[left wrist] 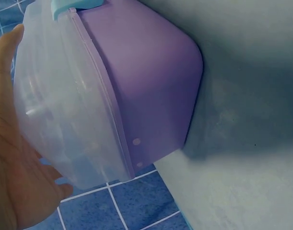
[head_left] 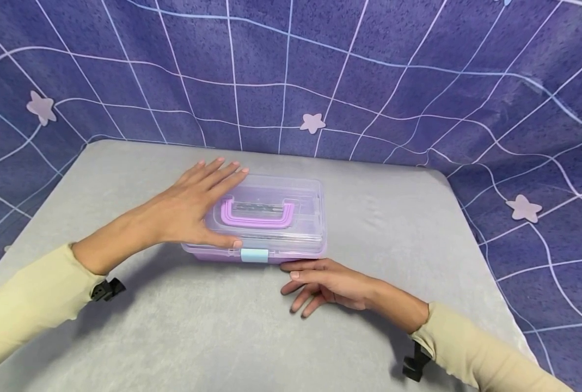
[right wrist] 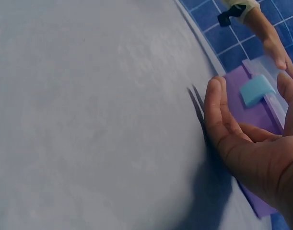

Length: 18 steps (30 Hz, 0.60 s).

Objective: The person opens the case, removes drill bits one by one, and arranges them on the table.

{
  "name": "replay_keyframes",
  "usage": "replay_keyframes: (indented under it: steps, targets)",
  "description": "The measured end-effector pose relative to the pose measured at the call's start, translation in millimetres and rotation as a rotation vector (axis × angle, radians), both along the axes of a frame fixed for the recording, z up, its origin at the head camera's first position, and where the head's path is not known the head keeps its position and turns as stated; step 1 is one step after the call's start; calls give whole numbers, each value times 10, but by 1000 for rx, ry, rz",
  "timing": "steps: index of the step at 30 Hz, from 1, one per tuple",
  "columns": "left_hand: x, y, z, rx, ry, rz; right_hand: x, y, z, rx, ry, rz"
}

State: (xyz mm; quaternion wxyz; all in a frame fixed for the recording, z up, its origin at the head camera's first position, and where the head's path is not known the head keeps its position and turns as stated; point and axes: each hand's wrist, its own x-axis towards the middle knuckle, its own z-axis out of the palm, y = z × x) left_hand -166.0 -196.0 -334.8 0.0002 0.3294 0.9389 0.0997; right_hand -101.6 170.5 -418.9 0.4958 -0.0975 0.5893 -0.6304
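Note:
A purple plastic storage box with a clear lid sits upright on the grey cloth surface. On its lid lies a folded purple handle, and a light blue latch fastens the front. My left hand rests over the lid's left end, fingers spread toward the back and thumb near the front edge. Near the box's front right corner is my right hand, fingers loosely bent and holding nothing. In the right wrist view the latch shows behind the right hand's fingers. The contents look blurred through the lid.
The grey cloth-covered table extends around the box. A blue-purple curtain with a wavy grid and pale stars hangs behind and at both sides. Black wrist camera straps sit on both cuffs.

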Motion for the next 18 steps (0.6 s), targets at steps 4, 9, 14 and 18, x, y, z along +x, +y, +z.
replay_keyframes:
  steps: [4,9,14,18]
  targets:
    - [-9,12,-5,0,-28,-24,12,-104,-26,-50,-60,-3]
    - [-24,24,-10,-12,-18,-37,28,-237,-60,-89,-116,-19]
    - [-30,20,-20,-23,-3,-42,50,-369,-88,-117,-154,-49]
    - [-38,12,-36,-23,5,-47,81,-459,-100,-130,-157,-98]
